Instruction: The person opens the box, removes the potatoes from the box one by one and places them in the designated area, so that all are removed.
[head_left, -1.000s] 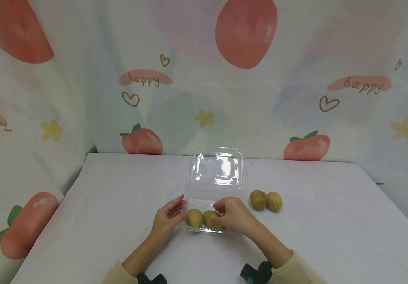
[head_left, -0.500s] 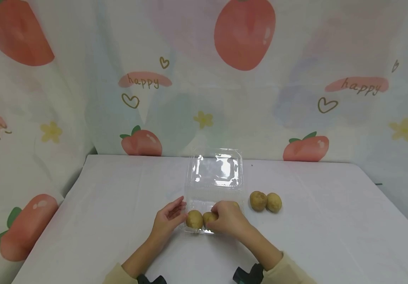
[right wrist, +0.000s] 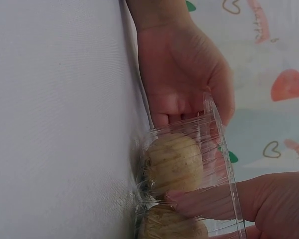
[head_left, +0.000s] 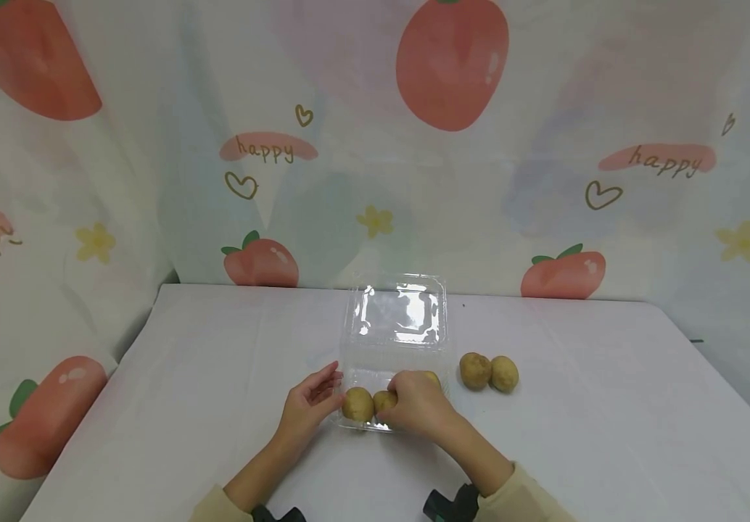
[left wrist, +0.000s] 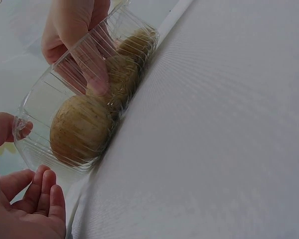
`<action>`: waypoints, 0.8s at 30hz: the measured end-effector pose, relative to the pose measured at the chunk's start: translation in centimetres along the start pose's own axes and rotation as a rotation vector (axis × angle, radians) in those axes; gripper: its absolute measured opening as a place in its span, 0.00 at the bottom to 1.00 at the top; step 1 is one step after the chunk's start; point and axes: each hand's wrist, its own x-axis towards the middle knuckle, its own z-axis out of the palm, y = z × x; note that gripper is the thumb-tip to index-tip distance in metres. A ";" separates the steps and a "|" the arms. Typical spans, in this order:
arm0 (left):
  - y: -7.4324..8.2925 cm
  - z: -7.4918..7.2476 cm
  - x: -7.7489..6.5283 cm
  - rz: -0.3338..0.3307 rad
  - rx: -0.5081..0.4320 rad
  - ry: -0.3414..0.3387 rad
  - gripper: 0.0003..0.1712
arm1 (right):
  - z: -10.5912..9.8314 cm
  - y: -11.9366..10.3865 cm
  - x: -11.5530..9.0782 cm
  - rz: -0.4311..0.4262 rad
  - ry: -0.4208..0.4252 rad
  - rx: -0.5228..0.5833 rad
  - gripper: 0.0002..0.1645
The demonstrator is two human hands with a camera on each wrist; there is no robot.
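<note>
A clear plastic clamshell container [head_left: 396,312] stands open on the table, several potatoes in its base. My left hand [head_left: 307,404] holds its left wall: the thumb hooks over the rim, the other fingers lie outside. Close to that thumb sits the leftmost potato [head_left: 357,404], also seen through the ribbed wall in the left wrist view [left wrist: 79,130]. My right hand [head_left: 421,406] reaches into the base and grips the middle potato [head_left: 384,400], covering most of it. Behind its knuckles shows part of another potato [head_left: 432,376]. In the right wrist view the right thumb [right wrist: 204,201] is against the potatoes.
Two loose potatoes, a browner one [head_left: 475,370] and a yellower one [head_left: 504,373], lie together right of the container. A white cloth covers the table [head_left: 584,406]. Behind it hangs a printed curtain [head_left: 453,196]. Dark wrist mounts [head_left: 451,504] sit by the sleeves.
My right hand has shifted slightly left and forward over the middle potato, and another potato now shows behind it. My left hand keeps its place at the container's left wall.
</note>
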 end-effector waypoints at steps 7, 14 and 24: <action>0.0 0.0 0.0 0.007 0.007 -0.002 0.31 | 0.0 0.0 0.1 -0.004 0.000 -0.016 0.17; 0.1 0.0 0.0 0.008 0.009 -0.001 0.31 | -0.3 0.3 0.2 -0.022 -0.039 0.018 0.12; 0.1 0.0 0.0 0.007 0.018 -0.007 0.31 | -0.1 0.7 0.3 -0.026 -0.023 0.077 0.11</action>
